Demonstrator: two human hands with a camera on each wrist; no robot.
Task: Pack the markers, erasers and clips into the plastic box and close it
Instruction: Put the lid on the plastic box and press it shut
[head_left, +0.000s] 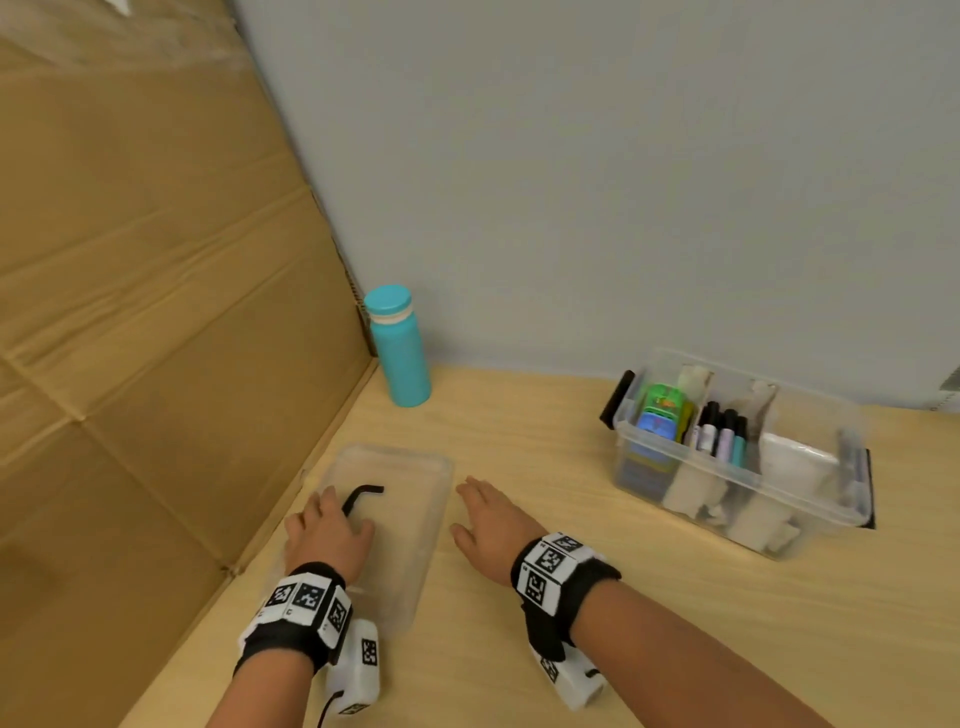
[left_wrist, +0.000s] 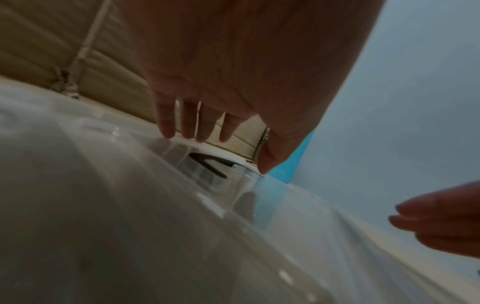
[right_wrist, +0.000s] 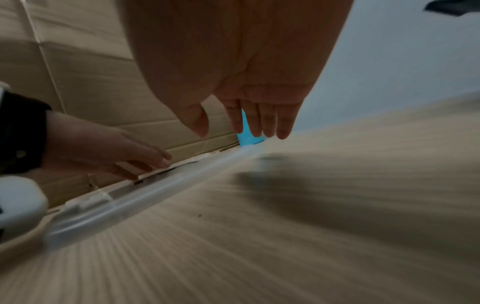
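The clear plastic lid (head_left: 410, 499) lies flat on the table by the cardboard wall, with a black hex key (head_left: 363, 493) showing on or under it. My left hand (head_left: 327, 525) lies over the lid with straight fingers (left_wrist: 192, 123) and holds nothing. My right hand (head_left: 488, 514) is flat and open just off the lid's right edge (right_wrist: 145, 191). At the far right stands the clear plastic box (head_left: 675, 441), open, with markers (head_left: 722, 431) upright in the middle compartment and green and blue items (head_left: 660, 410) at its left end.
A teal bottle (head_left: 400, 348) stands in the corner behind the lid. A tall cardboard sheet (head_left: 156, 312) walls off the left side. The box has black latches (head_left: 615, 397) on its ends. Bare wooden table lies between the lid and the box.
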